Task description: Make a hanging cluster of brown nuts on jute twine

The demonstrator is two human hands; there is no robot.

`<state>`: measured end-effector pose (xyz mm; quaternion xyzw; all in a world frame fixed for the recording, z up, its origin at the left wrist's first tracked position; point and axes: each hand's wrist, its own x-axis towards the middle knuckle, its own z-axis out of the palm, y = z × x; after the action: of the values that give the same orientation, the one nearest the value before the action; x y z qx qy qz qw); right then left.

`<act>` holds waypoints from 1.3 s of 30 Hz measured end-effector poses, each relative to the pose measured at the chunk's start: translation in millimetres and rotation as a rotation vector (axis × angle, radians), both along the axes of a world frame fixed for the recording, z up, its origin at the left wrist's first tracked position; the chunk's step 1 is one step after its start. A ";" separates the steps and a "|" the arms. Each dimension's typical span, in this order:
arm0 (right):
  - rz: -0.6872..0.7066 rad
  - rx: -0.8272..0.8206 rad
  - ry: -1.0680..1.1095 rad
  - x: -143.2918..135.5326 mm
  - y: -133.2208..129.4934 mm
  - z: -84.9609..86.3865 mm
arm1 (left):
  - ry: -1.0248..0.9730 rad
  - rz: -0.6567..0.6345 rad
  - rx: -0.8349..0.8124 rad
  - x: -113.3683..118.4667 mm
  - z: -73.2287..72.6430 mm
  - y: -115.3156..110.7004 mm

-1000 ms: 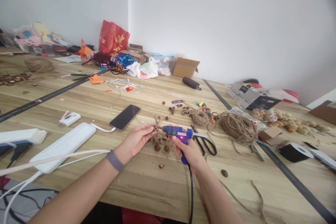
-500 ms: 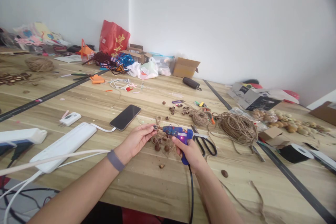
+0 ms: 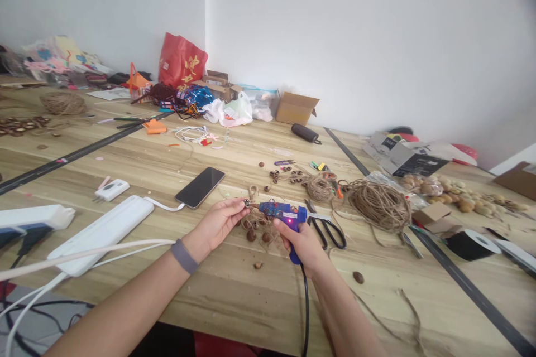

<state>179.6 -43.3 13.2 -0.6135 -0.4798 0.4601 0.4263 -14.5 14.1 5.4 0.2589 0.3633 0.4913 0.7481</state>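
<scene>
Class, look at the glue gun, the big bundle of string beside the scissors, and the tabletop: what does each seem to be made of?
Glue gun: blue plastic, smooth moulded body. String: coarse brown fibre, probably jute, fuzzy and matt. Tabletop: pale wood or wood-look laminate, streaky grain.

Right hand (image 3: 302, 242) gripping blue glue gun (image 3: 283, 212), left hand (image 3: 218, 224) pinching small nut (image 3: 247, 202) at nozzle

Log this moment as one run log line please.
left hand: pinching small nut piece | right hand: gripping blue glue gun | nozzle at piece | scissors beside
</scene>
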 end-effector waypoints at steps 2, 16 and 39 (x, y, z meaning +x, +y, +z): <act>0.006 0.002 -0.004 -0.3 0.0 0.3 | 0.009 -0.011 0.015 -0.6 -1.2 0.7; 0.002 -0.002 -0.002 -0.8 -1.5 2.6 | 0.005 0.012 -0.011 0.1 3.1 -0.9; 0.064 0.031 -0.001 -0.1 -1.4 2.1 | -0.032 0.032 -0.048 1.2 6.9 -2.2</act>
<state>179.5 -44.7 15.3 -0.5913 -0.5066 0.4655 0.4207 -13.3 11.9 12.3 0.2273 0.3671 0.4983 0.7518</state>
